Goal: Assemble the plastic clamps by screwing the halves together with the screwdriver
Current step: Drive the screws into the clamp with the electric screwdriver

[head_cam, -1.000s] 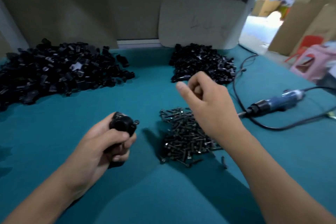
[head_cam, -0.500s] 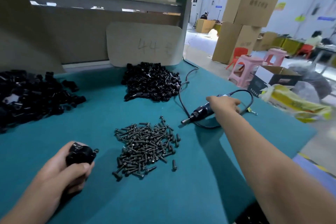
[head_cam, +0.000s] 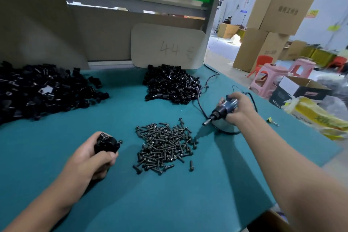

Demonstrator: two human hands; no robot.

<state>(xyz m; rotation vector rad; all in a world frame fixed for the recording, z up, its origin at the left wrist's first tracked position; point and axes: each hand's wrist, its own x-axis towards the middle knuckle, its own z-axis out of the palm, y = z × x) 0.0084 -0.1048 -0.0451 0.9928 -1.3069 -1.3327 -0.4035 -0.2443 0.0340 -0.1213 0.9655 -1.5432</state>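
My left hand (head_cam: 88, 158) grips a black plastic clamp (head_cam: 107, 143) with a screw sticking out of its right side, low on the left of the teal table. My right hand (head_cam: 238, 108) grips the blue electric screwdriver (head_cam: 220, 112) to the right, lifted a little off the table, its tip pointing down-left toward the pile of dark screws (head_cam: 163, 145) between my hands. A large heap of black clamp halves (head_cam: 43, 90) lies at the far left and a smaller heap (head_cam: 172, 85) at the back centre.
The screwdriver's black cord (head_cam: 202, 100) loops over the teal table (head_cam: 188, 194) toward the back right. A cardboard sign (head_cam: 167, 47) leans against the back wall. Off the table's right edge are pink stools (head_cam: 269, 79), cardboard boxes (head_cam: 263, 47) and a yellow bag (head_cam: 316, 117).
My right hand reached right from above the screws, closed round the screwdriver and lifted it. The view swung right. My left hand kept hold of the clamp.
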